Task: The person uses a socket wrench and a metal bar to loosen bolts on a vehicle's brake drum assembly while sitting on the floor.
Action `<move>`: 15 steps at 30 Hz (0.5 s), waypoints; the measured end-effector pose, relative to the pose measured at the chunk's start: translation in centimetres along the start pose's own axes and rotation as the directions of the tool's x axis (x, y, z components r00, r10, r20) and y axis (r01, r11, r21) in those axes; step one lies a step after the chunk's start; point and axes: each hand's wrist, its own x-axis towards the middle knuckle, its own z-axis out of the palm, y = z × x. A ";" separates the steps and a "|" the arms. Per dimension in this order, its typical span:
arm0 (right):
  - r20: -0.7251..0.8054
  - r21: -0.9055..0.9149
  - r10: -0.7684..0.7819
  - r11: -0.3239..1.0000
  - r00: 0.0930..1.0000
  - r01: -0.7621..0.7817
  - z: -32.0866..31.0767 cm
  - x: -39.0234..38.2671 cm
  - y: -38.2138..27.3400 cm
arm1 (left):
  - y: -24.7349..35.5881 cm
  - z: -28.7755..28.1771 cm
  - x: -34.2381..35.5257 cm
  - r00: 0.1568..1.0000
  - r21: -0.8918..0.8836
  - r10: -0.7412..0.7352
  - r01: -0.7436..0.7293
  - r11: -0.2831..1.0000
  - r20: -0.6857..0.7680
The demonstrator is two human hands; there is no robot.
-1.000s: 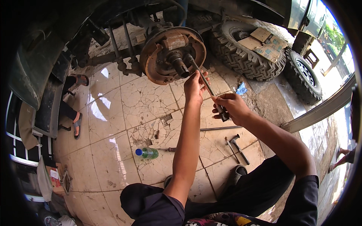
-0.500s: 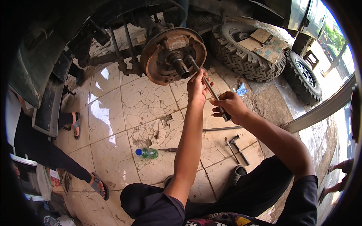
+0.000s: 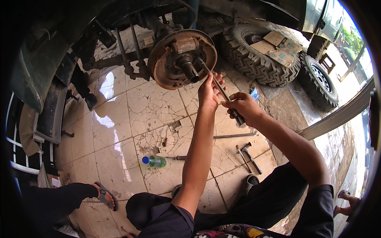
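Note:
A rusty round hub backing plate [image 3: 160, 63] with a protruding spindle [image 3: 188, 70] hangs under the vehicle. A long steel bar [image 3: 220, 90] angles down and right from the hub, its top end on it just right of the spindle. My left hand [image 3: 210, 90] holds the bar's upper part below the hub, thumb along it and fingers partly curled. My right hand [image 3: 244, 108] grips the bar near its thick lower end. Below on the tiles lie a hammer [image 3: 252, 158], a thin tool [image 3: 243, 156], a long rod [image 3: 234, 135] and a green plastic bottle [image 3: 154, 161].
Two big tires [image 3: 258, 67] [image 3: 319, 79] lie at the upper right, flattened cardboard [image 3: 278, 43] on one. A metal beam [image 3: 337, 115] crosses the right. Another person's leg and sandalled foot [image 3: 105, 194] are at lower left; others' feet [image 3: 345, 202] show at far right.
The people's feet at the left and far right have shifted. My right hand's fingers have closed further round the bar, and my left hand has moved slightly right.

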 end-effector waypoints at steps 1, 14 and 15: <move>0.023 0.018 0.021 1.000 0.999 -0.022 -0.1 0.1 0.0 | -0.2 0.3 0.1 0.997 0.029 0.029 -0.027 0.999 -0.066; 0.034 0.072 0.089 0.993 0.995 -0.092 -0.7 0.7 -0.9 | 0.5 -0.6 -0.1 0.999 0.104 0.011 -0.015 0.994 0.034; 0.040 0.097 0.114 0.988 0.993 -0.118 -0.6 0.7 -1.1 | 0.5 -0.5 -0.1 1.000 0.128 0.012 -0.015 0.992 0.021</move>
